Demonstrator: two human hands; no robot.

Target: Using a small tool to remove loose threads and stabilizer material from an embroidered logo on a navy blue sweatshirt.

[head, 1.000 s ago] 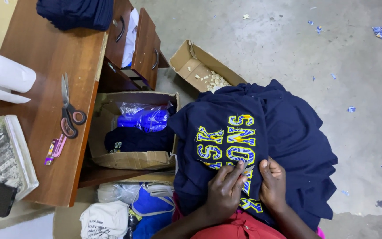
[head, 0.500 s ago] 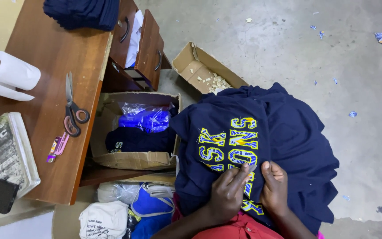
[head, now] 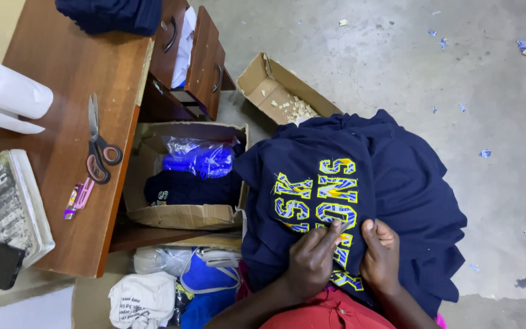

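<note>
A navy blue garment (head: 391, 176) with yellow and blue stitched letters lies spread over my lap. My left hand (head: 312, 262) rests on the lettering with its fingers bunched, pinching at the fabric near a letter. My right hand (head: 380, 256) presses flat on the cloth just beside it, thumb up, holding the garment down. Whether the left hand holds a small tool I cannot tell.
A wooden desk (head: 62, 122) on the left carries scissors (head: 97, 146), a paper roll (head: 10, 94), a pink cutter (head: 79, 198) and a book (head: 4, 207). A cardboard box (head: 184, 213) of clothes stands beside my lap. An open box (head: 275, 91) lies behind it. Bags (head: 144, 298) sit below.
My view has shifted slightly. My left fingers have moved a little up along the lettering; the right hand stays pressed on the cloth.
</note>
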